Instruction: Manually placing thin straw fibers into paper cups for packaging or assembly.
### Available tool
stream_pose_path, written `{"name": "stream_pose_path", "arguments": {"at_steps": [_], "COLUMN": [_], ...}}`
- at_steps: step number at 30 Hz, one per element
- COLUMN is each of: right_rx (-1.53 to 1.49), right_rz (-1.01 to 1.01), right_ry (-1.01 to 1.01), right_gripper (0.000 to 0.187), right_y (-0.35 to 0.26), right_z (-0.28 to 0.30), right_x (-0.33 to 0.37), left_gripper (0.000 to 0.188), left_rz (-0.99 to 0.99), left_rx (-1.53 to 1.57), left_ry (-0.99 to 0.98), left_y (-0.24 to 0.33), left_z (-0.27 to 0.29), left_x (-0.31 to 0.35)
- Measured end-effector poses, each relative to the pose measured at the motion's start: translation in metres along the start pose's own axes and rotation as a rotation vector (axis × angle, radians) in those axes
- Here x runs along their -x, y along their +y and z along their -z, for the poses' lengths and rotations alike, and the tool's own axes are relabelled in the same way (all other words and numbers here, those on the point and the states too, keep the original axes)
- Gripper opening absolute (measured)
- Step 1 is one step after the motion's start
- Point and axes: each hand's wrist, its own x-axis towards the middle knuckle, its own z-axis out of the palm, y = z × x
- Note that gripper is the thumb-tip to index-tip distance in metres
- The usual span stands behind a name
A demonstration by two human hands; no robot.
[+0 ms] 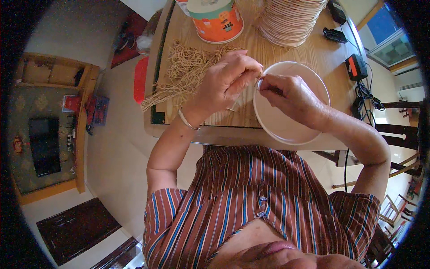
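Observation:
Over the table's near part, my left hand [233, 80] is closed in a pinch, its fingertips meeting those of my right hand [295, 96]. That hand is pinched too, above the left side of a white round tub [293, 127]. Something thin and dark shows at the fingertips, too small to name. A loose heap of tan cords [188, 67] lies beside and behind my left hand, some strands trailing to the table's left edge. Beyond the heap stands an orange and green paper bucket [219, 24] with a white lower rim.
A tall stack of round, pale, brown-edged pieces [293, 22] rises at the back of the wooden table [242, 114]. Along the right edge are an orange and black box [355, 67], bundled black cables [367, 96] and a black adapter [335, 35]. A red stool [141, 80] stands left.

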Motion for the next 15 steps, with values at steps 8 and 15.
{"name": "stream_pose_path", "arguments": {"at_steps": [8,15], "right_rx": [0.17,0.737], "right_rz": [0.122,0.488], "right_ry": [0.078,0.106], "right_gripper": [0.021,0.046], "right_y": [-0.008,-0.014], "right_z": [0.004,0.007], "right_x": [0.008,0.012], "left_gripper": [0.008,0.012], "left_rz": [-0.014,0.106], "left_rx": [-0.008,0.163], "left_ry": [-0.104,-0.163], "left_y": [-0.001,-0.01], "left_z": [0.002,-0.003], "left_x": [-0.017,-0.022]}}
